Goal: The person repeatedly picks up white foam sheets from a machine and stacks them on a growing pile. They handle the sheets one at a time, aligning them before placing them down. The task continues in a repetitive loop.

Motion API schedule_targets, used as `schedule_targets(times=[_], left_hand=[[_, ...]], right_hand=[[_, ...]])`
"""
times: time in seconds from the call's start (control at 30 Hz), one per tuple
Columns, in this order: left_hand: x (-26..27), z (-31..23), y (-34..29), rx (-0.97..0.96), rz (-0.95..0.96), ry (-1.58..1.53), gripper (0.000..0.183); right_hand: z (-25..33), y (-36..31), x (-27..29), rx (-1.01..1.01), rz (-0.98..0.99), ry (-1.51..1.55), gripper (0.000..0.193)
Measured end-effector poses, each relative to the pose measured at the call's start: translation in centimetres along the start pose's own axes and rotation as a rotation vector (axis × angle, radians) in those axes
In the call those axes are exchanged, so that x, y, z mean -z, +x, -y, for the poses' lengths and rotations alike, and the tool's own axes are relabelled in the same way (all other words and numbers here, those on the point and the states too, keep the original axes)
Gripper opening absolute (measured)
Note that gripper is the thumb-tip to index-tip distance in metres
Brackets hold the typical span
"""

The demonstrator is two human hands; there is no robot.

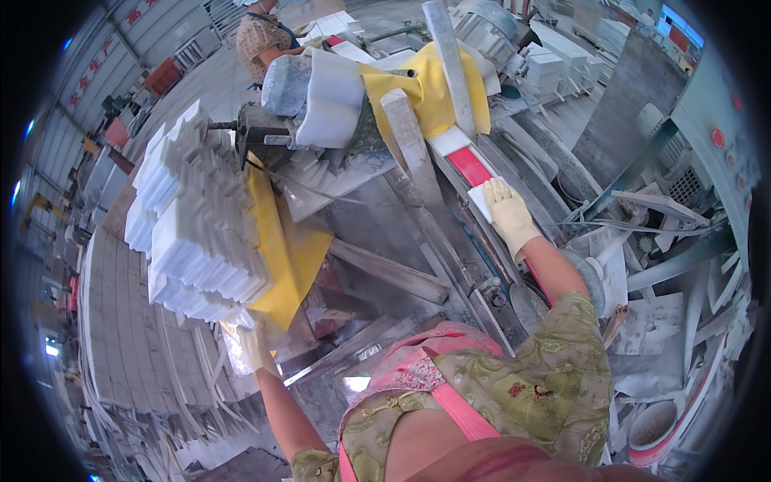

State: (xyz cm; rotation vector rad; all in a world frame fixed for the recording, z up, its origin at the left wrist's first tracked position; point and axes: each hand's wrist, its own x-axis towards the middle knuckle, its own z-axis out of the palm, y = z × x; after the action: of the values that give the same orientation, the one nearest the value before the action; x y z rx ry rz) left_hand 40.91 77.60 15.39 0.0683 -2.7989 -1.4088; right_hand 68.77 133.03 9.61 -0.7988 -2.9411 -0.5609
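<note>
My right hand (510,215), in a pale glove, lies with its fingers stretched out over a white stone tile (480,202) on a narrow red belt (469,166). Farther up the belt sits another white tile (448,141). My left hand (256,345), also gloved, is low beside the near end of a tall stack of white tiles (201,241). Its fingers touch or nearly touch the lowest tiles, but they blur into the bright surface there, so their grip is unclear. A yellow sheet (293,265) hangs between the stack and the machine.
A second yellow sheet (430,84) drapes over the machine, with upright grey bars (411,136) beside it. A control cabinet (715,153) with a red button stands at the right. Long stone strips (120,305) lie at the left. Another person (265,44) works at the far side.
</note>
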Motion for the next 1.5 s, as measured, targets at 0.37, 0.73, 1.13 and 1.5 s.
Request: schedule_targets(times=[0.37,0.73,1.13,1.5], left_hand=[[0.5,0.0,-0.1,0.027,0.019,0.067,0.054],[1.3,0.1,-0.5,-0.079,0.051,0.112,0.065],[0.5,1.7,1.8,0.067,0.024,0.051,0.098],[-0.4,3.4,2.8,0.034,0.039,-0.086,0.096]], right_hand=[[12.3,3.2,12.6,-0.03,0.25,1.94,0.034],[47.5,-0.7,19.3,0.012,0.172,1.842,0.055],[42.7,0.6,20.5,0.794,0.204,1.022,0.085],[24.4,1.9,8.3,0.47,-0.055,0.993,0.039]])
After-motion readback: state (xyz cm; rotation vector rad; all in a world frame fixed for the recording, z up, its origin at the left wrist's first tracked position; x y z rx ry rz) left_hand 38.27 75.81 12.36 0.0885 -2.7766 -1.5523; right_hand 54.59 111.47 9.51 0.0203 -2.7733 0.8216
